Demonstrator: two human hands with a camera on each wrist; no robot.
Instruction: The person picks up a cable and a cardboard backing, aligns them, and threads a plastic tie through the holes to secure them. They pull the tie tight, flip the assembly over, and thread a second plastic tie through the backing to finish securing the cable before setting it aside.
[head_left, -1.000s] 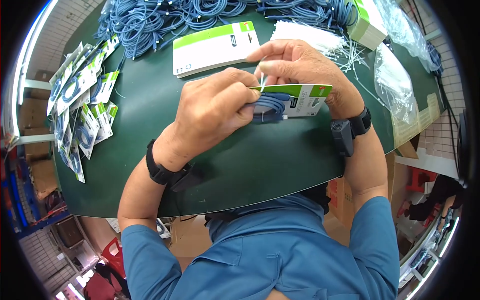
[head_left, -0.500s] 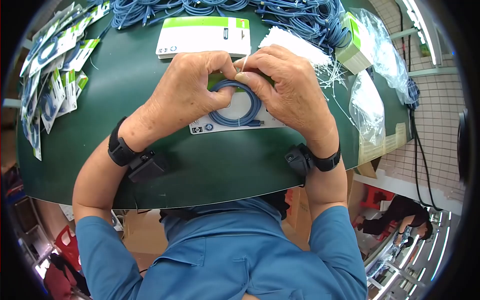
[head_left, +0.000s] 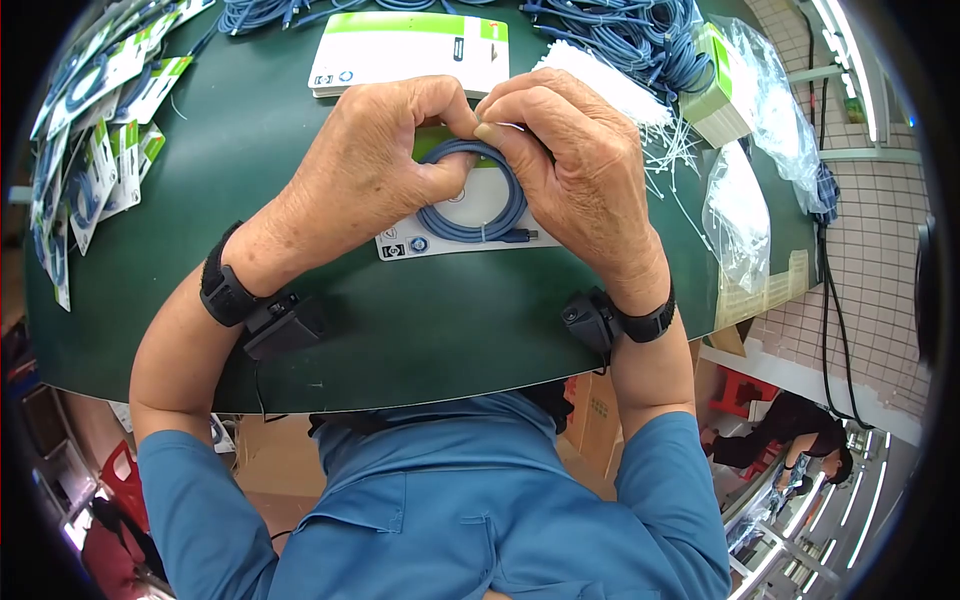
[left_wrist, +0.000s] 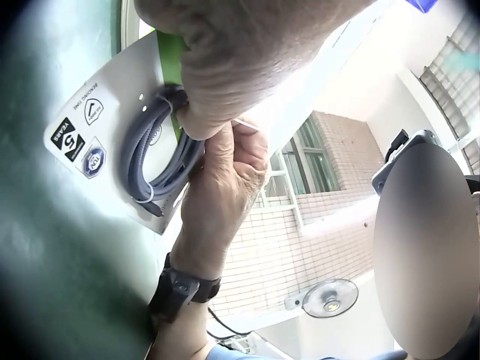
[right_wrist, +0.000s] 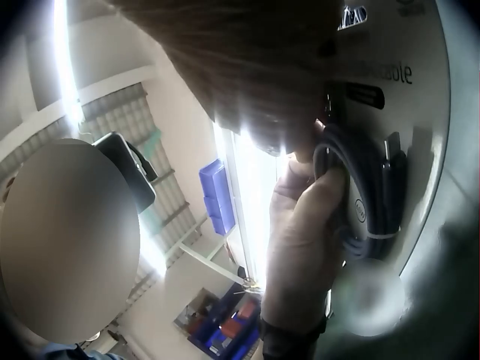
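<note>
A coiled blue cable (head_left: 430, 222) lies against a white and green card (head_left: 405, 246) that is held just over the green table. The left hand (head_left: 375, 150) pinches the top of the coil and card, its thumb inside the loop. Close beside it, the right hand (head_left: 580, 170) pinches a thin white tie at the card's upper edge, the fingertips of both hands nearly meeting. In the left wrist view the white tie (left_wrist: 244, 124) shows between the fingers, and a second small tie binds the coil (left_wrist: 139, 161) near its plug. The right wrist view shows the coil (right_wrist: 367, 180) and plug in shadow.
A stack of blank-fronted cards (head_left: 400, 55) lies behind the hands. Packed cards with cables (head_left: 100, 170) pile at the left. Cable bundles (head_left: 630, 45), loose white ties (head_left: 675, 150), a card block (head_left: 718, 110) and plastic bags (head_left: 738, 215) are at the back and right.
The card has turned from an angled hold to face upward, with the coil in front. Both hands have moved left and come together at its top edge; over the last half second they barely shift.
</note>
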